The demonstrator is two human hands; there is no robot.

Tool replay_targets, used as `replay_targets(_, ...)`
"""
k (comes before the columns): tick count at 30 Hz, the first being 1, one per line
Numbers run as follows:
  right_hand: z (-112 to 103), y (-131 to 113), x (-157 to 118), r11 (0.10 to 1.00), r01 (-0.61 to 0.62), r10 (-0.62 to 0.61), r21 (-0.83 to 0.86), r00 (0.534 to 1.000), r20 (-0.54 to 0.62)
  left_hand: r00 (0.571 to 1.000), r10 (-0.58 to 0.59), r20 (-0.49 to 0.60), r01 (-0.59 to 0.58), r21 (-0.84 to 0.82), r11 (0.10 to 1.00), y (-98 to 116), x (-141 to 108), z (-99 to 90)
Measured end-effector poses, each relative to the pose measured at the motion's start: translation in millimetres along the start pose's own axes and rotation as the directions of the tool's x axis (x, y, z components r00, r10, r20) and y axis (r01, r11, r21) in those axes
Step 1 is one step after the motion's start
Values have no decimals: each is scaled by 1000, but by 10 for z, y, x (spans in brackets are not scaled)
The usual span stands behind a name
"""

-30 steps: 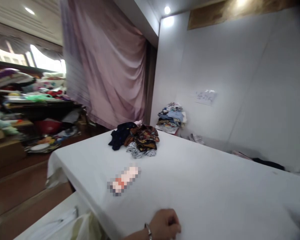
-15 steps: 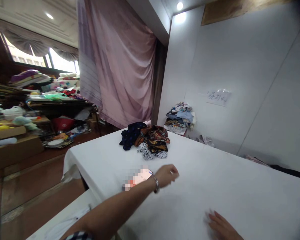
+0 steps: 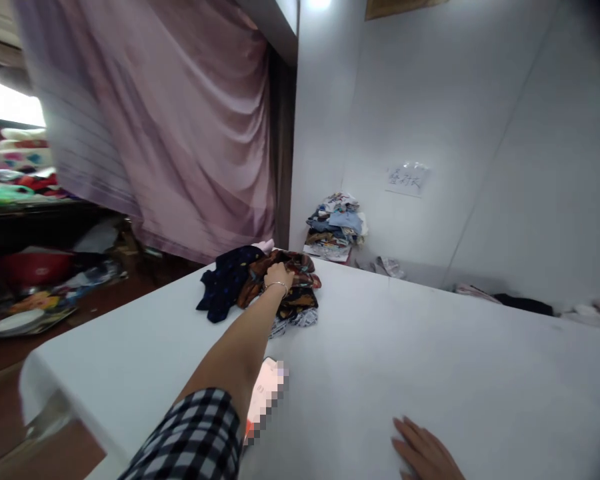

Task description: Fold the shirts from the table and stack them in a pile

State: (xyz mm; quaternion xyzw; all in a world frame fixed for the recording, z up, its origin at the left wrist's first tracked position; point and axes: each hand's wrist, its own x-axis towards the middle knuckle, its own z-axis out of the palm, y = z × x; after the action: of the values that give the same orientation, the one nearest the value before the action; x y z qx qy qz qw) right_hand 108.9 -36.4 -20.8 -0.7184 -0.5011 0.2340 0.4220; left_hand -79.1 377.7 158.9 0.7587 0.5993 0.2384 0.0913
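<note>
Left hand [image 3: 279, 275] resting on clothes [image 3: 250, 283], counter's [image 3: 370, 373] far left; whether clamping, cannot tell. Right hand [image 3: 425, 450] spreading open, near right, well apart. Grasping seemingly being step in hand; next move calling for firm pinch.

The desk [image 3: 370, 373] is covered in white. Near its far corner, a dark blue cloth [image 3: 224, 283] is dotted with tiny spots, a brown cloth [image 3: 305, 263] is mixed with orange, and another cloth [image 3: 307, 319] is patterned in black and white. The sleeve [image 3: 195, 433] is checked in black and white.
</note>
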Motion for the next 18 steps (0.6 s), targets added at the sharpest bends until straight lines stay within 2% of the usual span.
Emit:
replay_targets(4, -27, -129, -34, 1000, 25, -25, 4, 1000, -6, 1000, 22, 22, -23, 43, 999, 27, 161, 152)
replay_targets(8, -42, -250, -85, 998, 33, -31, 57, 999, -38, 997, 56, 60, -59, 56, 997, 82, 228, 104)
replay_targets(10, -42, -273, -118, 995, 22, -18, 96, 999, -43, 990, 136, 42, -138, 36, 990, 239, 229, 16)
replay_targets(12, -42, -262, -155, 989, -19, 30, 149, 997, -72, 963, 269, 9, -269, -3, 963, 511, 165, -79)
replay_targets(14, -64, -227, -184, 963, -102, 136, 249, 983, -123, 900, 435, -4, -434, -53, 899, 855, -22, -137)
replay_targets(15, -90, -210, -190, 932, -135, 196, 336, 968, -156, 851, 525, 7, -523, -81, 849, 1029, -182, -137)
replay_targets(17, -184, -192, -179, 807, -119, 298, 579, 928, -224, 727, 684, 68, -670, -149, 727, 1329, -652, -65)
replay_targets(18, -250, -194, -164, 706, -69, 334, 705, 910, -245, 654, 749, 104, -725, -195, 661, 1437, -956, 1)
